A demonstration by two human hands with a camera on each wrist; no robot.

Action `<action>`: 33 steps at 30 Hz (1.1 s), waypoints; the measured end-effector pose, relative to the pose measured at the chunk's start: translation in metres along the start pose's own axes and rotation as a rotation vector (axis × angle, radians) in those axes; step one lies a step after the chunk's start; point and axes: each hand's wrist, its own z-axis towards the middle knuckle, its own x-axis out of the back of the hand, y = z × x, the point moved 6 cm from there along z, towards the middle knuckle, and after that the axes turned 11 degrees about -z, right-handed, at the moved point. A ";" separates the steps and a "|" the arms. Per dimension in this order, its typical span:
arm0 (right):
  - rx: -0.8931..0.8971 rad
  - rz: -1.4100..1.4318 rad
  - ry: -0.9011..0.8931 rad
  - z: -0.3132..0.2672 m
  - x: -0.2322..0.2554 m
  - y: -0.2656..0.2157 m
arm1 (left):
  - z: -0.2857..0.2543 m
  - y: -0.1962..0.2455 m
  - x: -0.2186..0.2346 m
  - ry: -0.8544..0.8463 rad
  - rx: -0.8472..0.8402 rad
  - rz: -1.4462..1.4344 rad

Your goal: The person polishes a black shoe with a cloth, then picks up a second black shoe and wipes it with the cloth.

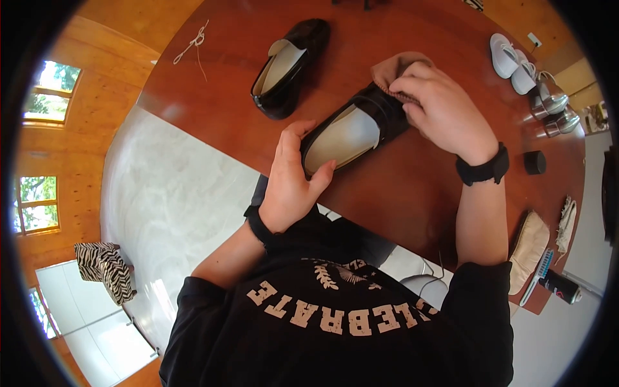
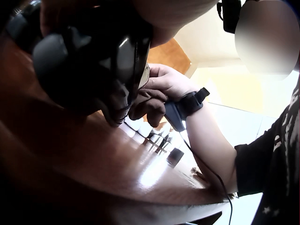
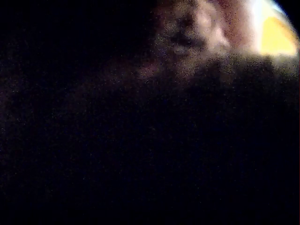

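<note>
A black loafer (image 1: 342, 142) with a pale insole is between my two hands, over the table. My left hand (image 1: 290, 177) grips it at the heel end, thumb on one side and fingers on the other. A brown cloth (image 1: 394, 67) is bunched in my right hand (image 1: 445, 116), whose fingers pinch it against the toe. In the left wrist view the glossy dark shoe (image 2: 93, 61) looms large, and the cloth (image 2: 150, 107) hangs below the right fingers. The matching loafer (image 1: 311, 40) rests farther back on the table. The right wrist view is nearly all dark.
On the reddish-brown table (image 1: 219, 116) lies a thin tied lace (image 1: 193, 45) at far left. White shoes (image 1: 506, 58), metal shoe trees (image 1: 551, 103) and a small black cylinder (image 1: 534, 162) stand right. Nearer are a cream pad (image 1: 530, 248), a blue-bristled brush (image 1: 545, 263) and a black can (image 1: 560, 287).
</note>
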 end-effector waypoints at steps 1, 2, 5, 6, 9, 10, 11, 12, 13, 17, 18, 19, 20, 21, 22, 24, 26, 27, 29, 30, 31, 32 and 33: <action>-0.004 0.008 -0.001 0.000 0.000 0.000 | 0.001 0.001 0.001 0.006 0.002 -0.006; -0.015 -0.010 -0.019 0.000 -0.001 0.001 | 0.002 0.001 0.001 0.012 0.002 -0.013; 0.001 0.000 -0.044 0.002 0.000 -0.004 | 0.006 -0.001 0.006 0.077 -0.020 -0.062; -0.008 0.010 -0.060 0.002 -0.003 -0.004 | 0.008 0.000 0.008 0.087 -0.012 -0.061; -0.043 0.002 -0.100 0.001 -0.008 -0.006 | 0.013 0.005 0.010 0.057 0.035 -0.087; -0.030 0.009 -0.107 0.001 -0.008 -0.006 | 0.014 0.006 0.011 0.075 0.036 -0.077; -0.003 -0.004 -0.123 0.000 -0.015 -0.003 | 0.016 -0.003 0.011 0.086 -0.001 -0.076; -0.006 -0.010 -0.131 -0.002 -0.018 -0.002 | 0.017 -0.004 0.011 0.087 -0.001 -0.086; -0.009 -0.015 -0.138 -0.002 -0.019 -0.003 | 0.018 -0.004 0.010 0.088 0.001 -0.095; -0.018 0.034 -0.170 0.003 -0.010 -0.008 | 0.018 -0.001 0.010 0.067 -0.003 -0.055; -0.019 0.041 -0.172 0.002 -0.011 -0.006 | 0.018 0.000 0.010 0.071 0.034 -0.060; -0.024 0.052 -0.169 0.002 -0.010 -0.007 | 0.018 0.001 0.010 0.065 -0.006 -0.003; -0.023 0.062 -0.169 0.001 -0.010 -0.006 | 0.018 -0.001 0.012 0.060 -0.044 0.055; -0.027 0.078 -0.168 0.000 -0.010 -0.006 | 0.017 0.000 0.013 0.057 -0.080 0.114; -0.028 0.092 -0.168 0.000 -0.009 -0.006 | 0.019 0.004 0.013 0.030 -0.096 0.146; 0.003 0.089 -0.152 0.000 -0.009 -0.004 | 0.023 0.016 0.019 -0.015 -0.113 0.223; 0.067 0.026 -0.116 -0.002 -0.005 -0.001 | 0.027 0.015 0.028 0.023 -0.032 -0.406; 0.071 0.030 -0.107 -0.003 -0.009 0.000 | 0.028 0.013 0.036 0.068 0.009 -0.711; 0.053 0.063 -0.122 -0.001 -0.002 -0.004 | 0.036 0.027 0.045 -0.129 0.131 -1.380; 0.043 0.064 -0.129 -0.001 0.002 -0.006 | 0.036 0.031 0.049 -0.174 0.124 -1.506; 0.026 0.054 -0.129 0.000 0.004 -0.007 | 0.038 0.037 0.051 -0.234 0.106 -1.634; -0.008 0.057 -0.084 0.000 0.007 -0.009 | 0.039 0.042 0.052 -0.307 0.086 -1.763; -0.012 0.064 -0.097 0.001 0.006 -0.009 | 0.039 0.044 0.051 -0.320 0.082 -1.752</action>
